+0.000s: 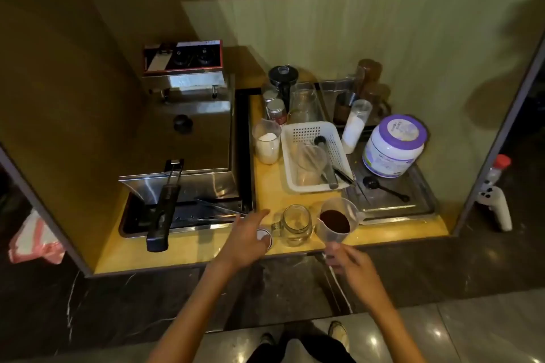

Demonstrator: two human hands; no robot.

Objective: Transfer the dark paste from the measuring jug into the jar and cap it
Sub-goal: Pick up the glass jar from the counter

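A clear glass jar (295,224) with a side handle stands open and empty near the counter's front edge. Just right of it, my right hand (349,264) grips the base of a clear measuring jug (339,219), tilted toward me, with dark paste (334,220) inside. My left hand (249,237) hovers left of the jar, fingers spread, over a small white round cap (263,235) that lies on the counter and is partly hidden by the hand.
A steel fryer (188,141) with a black-handled basket (165,206) fills the left. Behind the jar are a white basket (317,156), a jug of white powder (267,141), a purple-lidded tub (393,146), a steel tray (392,200) with a black scoop (383,187), and several containers.
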